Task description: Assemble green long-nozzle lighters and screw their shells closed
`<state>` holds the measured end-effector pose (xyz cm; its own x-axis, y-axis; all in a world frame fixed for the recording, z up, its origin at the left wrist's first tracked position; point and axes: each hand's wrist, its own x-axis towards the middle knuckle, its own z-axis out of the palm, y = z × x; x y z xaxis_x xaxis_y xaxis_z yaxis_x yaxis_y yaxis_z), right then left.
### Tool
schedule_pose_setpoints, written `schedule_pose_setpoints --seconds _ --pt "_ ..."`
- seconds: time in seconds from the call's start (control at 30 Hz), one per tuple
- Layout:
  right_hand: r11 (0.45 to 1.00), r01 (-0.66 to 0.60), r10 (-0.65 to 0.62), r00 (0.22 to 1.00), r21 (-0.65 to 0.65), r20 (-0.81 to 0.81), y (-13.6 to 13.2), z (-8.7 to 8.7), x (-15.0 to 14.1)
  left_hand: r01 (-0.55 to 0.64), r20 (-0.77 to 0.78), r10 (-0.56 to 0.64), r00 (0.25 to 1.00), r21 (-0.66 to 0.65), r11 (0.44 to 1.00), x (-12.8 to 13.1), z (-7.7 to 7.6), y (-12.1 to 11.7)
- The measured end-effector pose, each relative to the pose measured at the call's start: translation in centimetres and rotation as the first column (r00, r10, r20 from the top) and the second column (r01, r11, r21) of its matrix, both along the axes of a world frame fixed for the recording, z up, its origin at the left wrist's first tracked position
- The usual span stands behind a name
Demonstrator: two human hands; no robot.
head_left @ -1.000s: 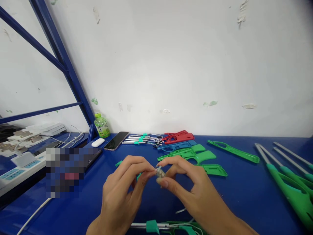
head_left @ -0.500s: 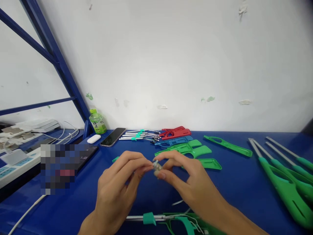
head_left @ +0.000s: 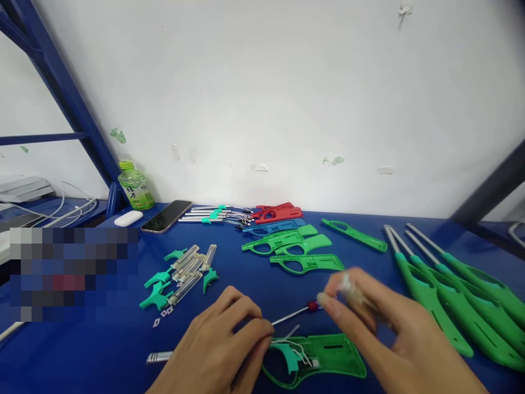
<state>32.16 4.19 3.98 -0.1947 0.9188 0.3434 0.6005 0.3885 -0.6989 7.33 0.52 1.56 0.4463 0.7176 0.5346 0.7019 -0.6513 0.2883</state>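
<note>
My left hand (head_left: 221, 342) lies low in the middle, its fingers curled together over the front end of an opened green lighter shell (head_left: 336, 355); what they grip is hidden. A metal tube (head_left: 159, 357) sticks out to the left beneath it. In the shell sit a teal trigger (head_left: 290, 358) and thin wires. A thin rod with a red end (head_left: 313, 305) reaches from near my left fingertips towards the right hand. My right hand (head_left: 381, 328), blurred, is raised right of the shell, pinching a small pale translucent part (head_left: 348, 287).
Left of centre lie clear lighter tanks (head_left: 191, 271) and teal triggers (head_left: 156, 295). Behind are metal tubes with wires (head_left: 213, 214), red (head_left: 279, 213) and green shell halves (head_left: 307, 264). Several green lighters (head_left: 438, 295) lie right. A phone (head_left: 167, 216) and bottle (head_left: 136, 189) stand back left.
My hands have parted: the left moved down to the lighter shell, the right moved right with the small part. The view has shifted, uncovering the tanks and triggers.
</note>
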Motion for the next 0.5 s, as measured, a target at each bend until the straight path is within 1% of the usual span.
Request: schedule_pose_setpoints --seconds 0.1,0.17,0.23,0.33,0.5 --pt "0.985 -0.174 0.17 0.977 0.021 0.132 -0.2 -2.2 0.6 -0.011 -0.014 0.01 1.0 -0.017 1.0 -0.4 -0.9 -0.5" --pt "0.971 -0.24 0.234 0.953 0.004 0.193 -0.2 -3.0 0.3 -0.022 -0.027 0.022 0.999 -0.001 1.0 -0.6 -1.4 -0.6" --pt "0.968 -0.252 0.246 0.944 -0.001 0.22 0.0 -3.5 -0.1 -0.022 -0.052 0.024 0.998 0.023 0.999 -0.8 -2.0 -0.8" --pt "0.971 -0.239 0.235 0.946 -0.01 0.225 0.2 -4.0 -0.7 -0.029 -0.078 0.033 0.996 0.042 0.999 -1.0 -2.8 -0.9" --pt "0.969 -0.214 0.238 0.94 -0.122 0.244 0.4 -4.7 -0.7 -0.046 -0.081 0.05 0.995 0.048 0.998 -1.1 -3.1 -1.0"
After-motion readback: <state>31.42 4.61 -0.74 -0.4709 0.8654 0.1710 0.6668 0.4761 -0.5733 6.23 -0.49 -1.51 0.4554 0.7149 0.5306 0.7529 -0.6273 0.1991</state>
